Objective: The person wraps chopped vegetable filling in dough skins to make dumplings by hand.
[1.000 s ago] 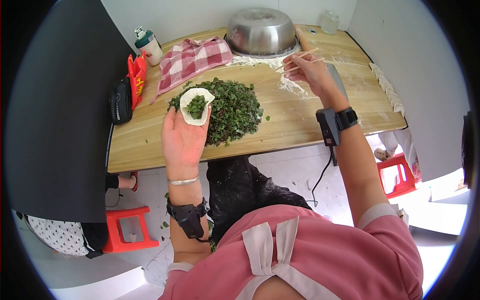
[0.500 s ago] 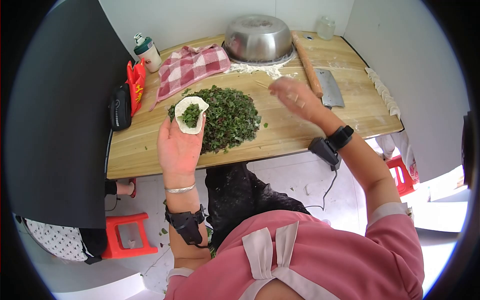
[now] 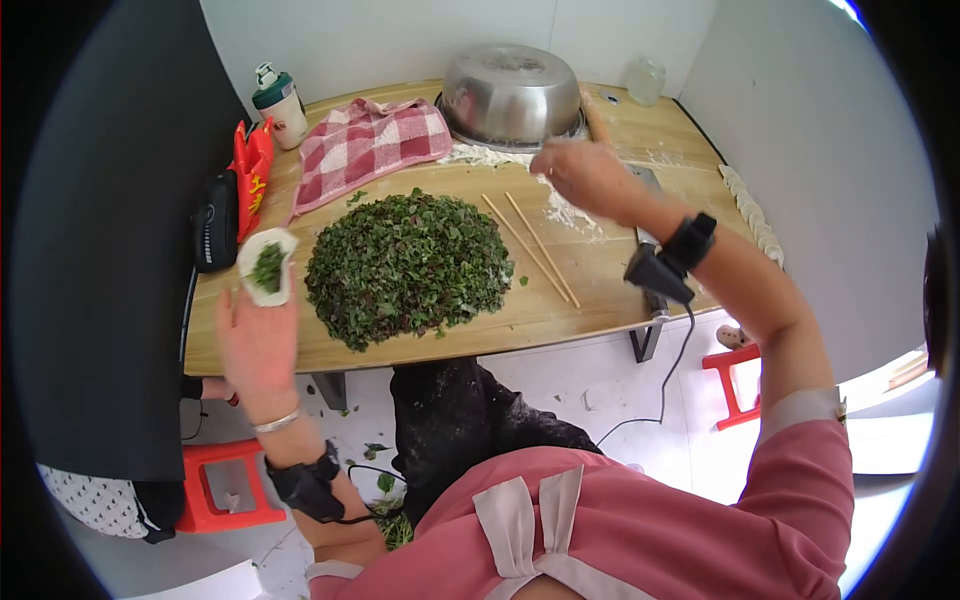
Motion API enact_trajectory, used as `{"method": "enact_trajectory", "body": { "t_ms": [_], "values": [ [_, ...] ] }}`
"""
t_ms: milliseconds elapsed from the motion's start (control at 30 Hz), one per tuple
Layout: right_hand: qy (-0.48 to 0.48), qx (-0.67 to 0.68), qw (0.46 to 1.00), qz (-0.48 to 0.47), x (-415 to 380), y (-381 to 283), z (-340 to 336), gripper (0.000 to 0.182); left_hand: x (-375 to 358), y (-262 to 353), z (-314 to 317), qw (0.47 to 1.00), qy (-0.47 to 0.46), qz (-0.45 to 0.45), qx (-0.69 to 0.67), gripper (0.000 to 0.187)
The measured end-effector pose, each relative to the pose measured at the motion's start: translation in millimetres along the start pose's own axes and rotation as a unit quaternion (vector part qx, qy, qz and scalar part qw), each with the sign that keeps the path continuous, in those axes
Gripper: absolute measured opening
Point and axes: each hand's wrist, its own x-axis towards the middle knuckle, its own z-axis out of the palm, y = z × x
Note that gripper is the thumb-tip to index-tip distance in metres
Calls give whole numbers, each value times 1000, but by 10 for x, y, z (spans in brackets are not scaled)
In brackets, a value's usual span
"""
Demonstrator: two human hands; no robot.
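Note:
My left hand holds a round dumpling wrapper at the table's left front, with chopped greens in its middle. Beside it, to the right, is a large heap of chopped leafy greens. My right hand is closed, its fingers bent down over the loose flour near the metal basin; anything between the fingertips is hidden. A pair of chopsticks lies on the table between the heap and my right forearm.
An upturned metal basin stands at the back, with a rolling pin beside it. A cleaver lies partly under my right arm. Folded dumplings line the right edge. A checked cloth, bottle and black case are left.
My right hand has let go of the chopsticks, which now lie on the table, and has moved over the flour. My left hand has carried the filled wrapper left, away from the heap.

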Motion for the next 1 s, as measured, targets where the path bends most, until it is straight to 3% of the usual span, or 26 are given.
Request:
{"method": "enact_trajectory", "body": {
  "t_ms": [200,267,400,533,633,733,800,933,1000],
  "values": [
    [-101,63,992,50,597,521,424,31,160,364,-381,997,63,46,-21,52],
    [-90,30,995,14,632,589,609,15,217,359,-480,996,74,41,-39,51],
    [-46,13,998,-50,619,520,711,15,280,322,-621,995,84,29,-51,51],
    [-80,-9,997,-12,678,471,717,15,333,291,-720,994,95,26,-57,52],
    [-38,13,998,-38,663,441,729,15,338,306,-770,995,80,21,-59,52],
    [-42,15,998,43,697,363,685,14,325,309,-807,997,44,11,-66,52],
    [-184,-42,978,89,730,317,590,27,323,300,-803,996,51,16,-68,52],
    [-172,-30,980,93,723,319,639,23,339,303,-815,996,44,17,-75,52],
    [-112,-33,992,37,723,352,737,14,340,306,-841,996,36,19,-77,52]
  ]
}}
